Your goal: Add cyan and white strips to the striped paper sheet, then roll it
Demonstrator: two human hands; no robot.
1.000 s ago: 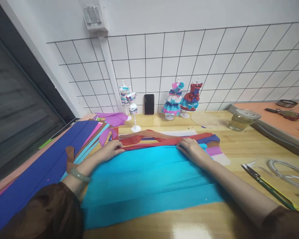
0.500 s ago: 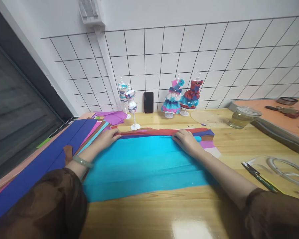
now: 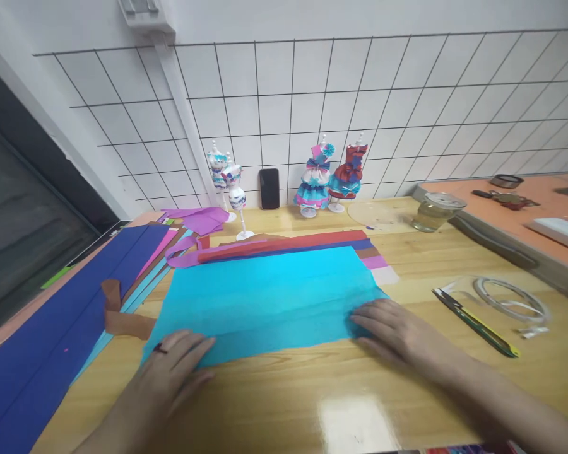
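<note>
A bright blue sheet [image 3: 269, 296] lies flat on the wooden table [image 3: 274, 403], its far edge over a stack of red, dark blue, brown and purple strips [image 3: 303, 241]. At the sheet's near left corner rests my left hand [image 3: 177, 366], fingers spread and a dark ring on one of them. My right hand [image 3: 388, 328] touches the near right corner, its fingers stretched out over the edge. Neither hand grips anything.
Large dark blue sheets [image 3: 42, 340] and a brown strip [image 3: 127, 323] lie left. Behind stand a phone [image 3: 269, 188] and small dressed mannequins [image 3: 313, 180]. At right are yellow-green snips [image 3: 476, 321], a coil [image 3: 511, 299] and a jar [image 3: 438, 211].
Both hands have come from the sheet's far edge to its near corners. The far edge of the sheet now lies uncovered, and the view has shifted slightly.
</note>
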